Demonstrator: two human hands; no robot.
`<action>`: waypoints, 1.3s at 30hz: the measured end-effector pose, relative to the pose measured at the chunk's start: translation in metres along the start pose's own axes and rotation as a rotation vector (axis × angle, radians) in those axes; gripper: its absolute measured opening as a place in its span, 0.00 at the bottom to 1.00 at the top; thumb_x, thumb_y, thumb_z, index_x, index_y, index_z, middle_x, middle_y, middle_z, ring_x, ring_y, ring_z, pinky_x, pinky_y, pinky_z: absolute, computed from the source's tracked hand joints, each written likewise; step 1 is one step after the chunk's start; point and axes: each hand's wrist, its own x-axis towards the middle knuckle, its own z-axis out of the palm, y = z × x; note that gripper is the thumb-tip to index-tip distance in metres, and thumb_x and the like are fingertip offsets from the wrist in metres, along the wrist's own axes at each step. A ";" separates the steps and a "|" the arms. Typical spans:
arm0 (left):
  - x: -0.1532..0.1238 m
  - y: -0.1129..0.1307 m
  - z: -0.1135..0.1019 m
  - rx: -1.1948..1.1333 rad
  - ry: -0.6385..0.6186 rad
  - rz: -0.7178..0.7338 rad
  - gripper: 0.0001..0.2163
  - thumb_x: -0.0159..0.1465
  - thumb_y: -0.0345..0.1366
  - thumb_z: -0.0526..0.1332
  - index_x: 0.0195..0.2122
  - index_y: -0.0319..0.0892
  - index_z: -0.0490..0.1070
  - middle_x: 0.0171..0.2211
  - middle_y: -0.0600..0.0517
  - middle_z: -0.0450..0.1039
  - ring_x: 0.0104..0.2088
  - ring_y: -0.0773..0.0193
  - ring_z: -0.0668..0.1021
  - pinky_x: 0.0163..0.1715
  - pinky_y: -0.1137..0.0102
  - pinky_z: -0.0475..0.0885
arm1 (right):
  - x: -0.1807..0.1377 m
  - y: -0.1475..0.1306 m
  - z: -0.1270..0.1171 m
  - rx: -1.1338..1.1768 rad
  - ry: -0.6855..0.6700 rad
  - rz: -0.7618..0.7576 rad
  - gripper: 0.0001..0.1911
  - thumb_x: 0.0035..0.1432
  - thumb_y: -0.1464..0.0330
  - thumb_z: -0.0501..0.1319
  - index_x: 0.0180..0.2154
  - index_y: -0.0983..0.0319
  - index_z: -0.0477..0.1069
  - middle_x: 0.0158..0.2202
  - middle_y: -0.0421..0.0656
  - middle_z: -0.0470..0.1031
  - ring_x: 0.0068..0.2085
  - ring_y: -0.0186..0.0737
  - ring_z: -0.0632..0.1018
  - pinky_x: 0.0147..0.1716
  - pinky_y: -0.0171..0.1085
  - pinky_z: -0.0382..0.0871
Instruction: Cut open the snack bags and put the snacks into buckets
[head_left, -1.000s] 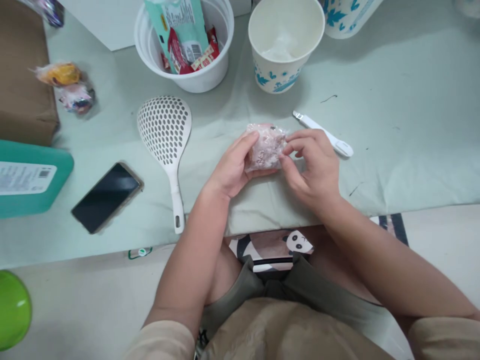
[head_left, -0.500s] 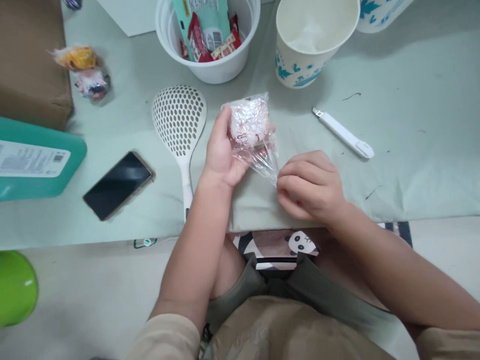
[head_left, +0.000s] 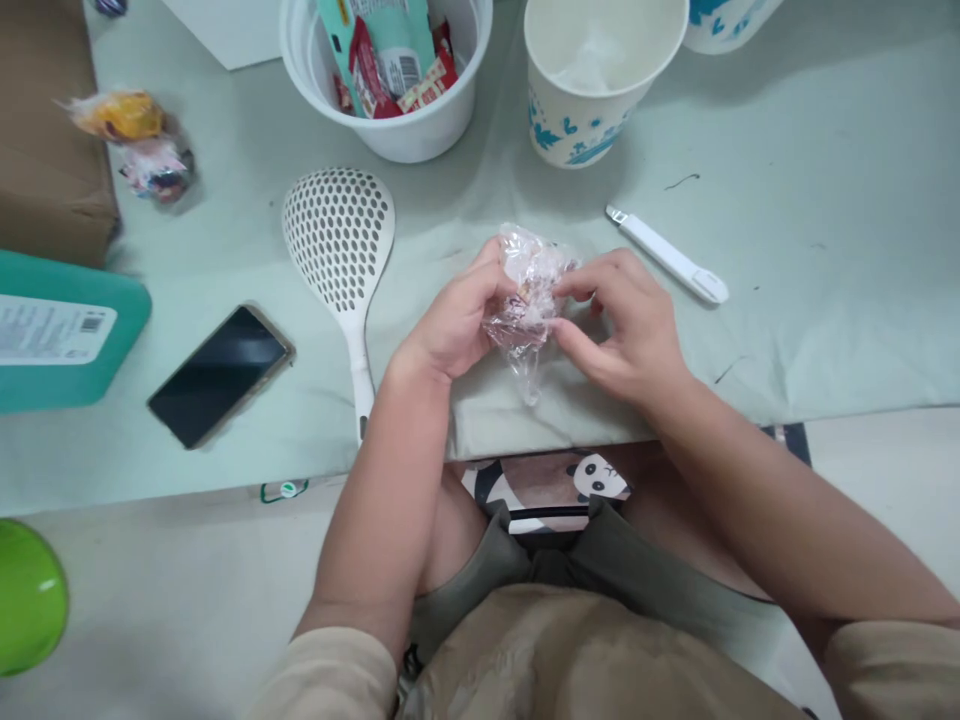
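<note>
A small snack in a crinkled clear plastic wrapper [head_left: 534, 285] is held above the table's near side. My left hand [head_left: 469, 310] is closed around its left side, with the thumb over the front. On the other side, the fingertips and thumb of my right hand [head_left: 626, 325] pinch the wrapper's right edge. A twisted tail of the wrapper hangs down toward me. The fingers and wrapper partly hide the snack inside, and I cannot tell its exact kind.
Left of my hands lie a white slotted skimmer [head_left: 341, 240] and a phone [head_left: 220, 377]. A white utility knife [head_left: 667, 255] lies to the right. Behind stand a white tub [head_left: 420, 140] of packets and a paper cup [head_left: 577, 130]. A green bottle [head_left: 124, 325] and wrapped candies [head_left: 154, 165] are farther left.
My right hand has let go of the stretched wrapper tail and moved up to the snack's right side. The snack is lower and tilted, with my left thumb now across it. The view has shifted slightly.
</note>
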 end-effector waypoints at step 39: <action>-0.006 0.001 0.006 0.139 -0.117 0.004 0.35 0.53 0.28 0.66 0.64 0.54 0.70 0.48 0.53 0.79 0.56 0.50 0.81 0.54 0.61 0.79 | -0.001 -0.004 -0.007 -0.005 -0.049 0.161 0.07 0.60 0.62 0.68 0.36 0.56 0.72 0.32 0.41 0.78 0.31 0.39 0.75 0.33 0.41 0.72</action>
